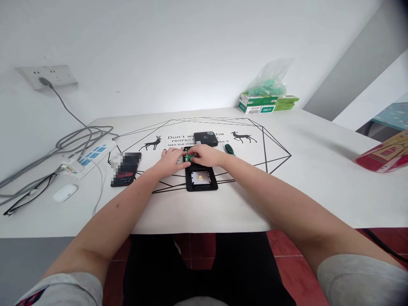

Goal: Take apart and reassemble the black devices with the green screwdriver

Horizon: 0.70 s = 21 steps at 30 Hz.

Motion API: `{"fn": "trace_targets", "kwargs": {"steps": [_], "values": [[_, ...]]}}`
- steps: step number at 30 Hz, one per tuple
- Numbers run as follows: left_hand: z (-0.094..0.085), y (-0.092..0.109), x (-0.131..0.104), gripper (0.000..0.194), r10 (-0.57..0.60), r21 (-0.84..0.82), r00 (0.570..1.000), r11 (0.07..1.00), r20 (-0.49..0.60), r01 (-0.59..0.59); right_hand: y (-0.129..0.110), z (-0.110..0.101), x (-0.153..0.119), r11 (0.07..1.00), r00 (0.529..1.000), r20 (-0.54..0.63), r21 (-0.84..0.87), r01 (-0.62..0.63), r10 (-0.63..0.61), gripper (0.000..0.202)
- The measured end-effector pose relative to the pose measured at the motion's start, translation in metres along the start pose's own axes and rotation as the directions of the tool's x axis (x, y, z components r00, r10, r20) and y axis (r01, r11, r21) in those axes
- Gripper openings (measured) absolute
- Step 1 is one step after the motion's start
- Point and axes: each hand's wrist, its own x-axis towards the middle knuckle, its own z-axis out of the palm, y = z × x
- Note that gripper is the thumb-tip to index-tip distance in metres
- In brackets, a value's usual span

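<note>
Both of my hands meet over a small green circuit board (188, 157), which they partly cover. My left hand (172, 161) grips its left side, fingers bent, and a greyish piece shows beneath them. From the right, my right hand (205, 155) has its fingertips pressed on the board. Directly below lies a black rectangular housing (188, 182) with a pale panel (200, 177) bearing a small yellowish square. Just beyond my hands is a black flat case (205, 138). A green and black screwdriver handle (229, 149) lies right of my right hand.
On the left are a phone (126, 169), a power strip (92, 158) with coiled cables, glasses (30, 195) and a white earbud case (65, 193). Green and white boxes (257, 103) under a plastic bag stand against the wall. A red package (384, 154) sits at the right edge.
</note>
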Motion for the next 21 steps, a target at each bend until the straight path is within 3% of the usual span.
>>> {"fn": "trace_targets", "kwargs": {"steps": [9,15,21], "values": [[-0.002,0.004,0.000,0.056,-0.036,-0.018,0.999,0.999,-0.019,0.036,-0.005,-0.010,0.040,0.996,0.992,0.090,-0.039,-0.083,0.086,0.016],[-0.003,0.004,0.000,0.073,-0.035,-0.081,0.999,0.996,-0.037,0.032,-0.008,-0.009,0.051,0.991,0.983,0.124,-0.025,-0.134,0.136,0.010],[-0.003,0.004,0.001,0.074,-0.041,-0.088,0.998,0.995,-0.039,0.037,-0.007,-0.015,0.055,0.986,0.980,0.117,0.032,-0.166,0.161,0.011]]}}
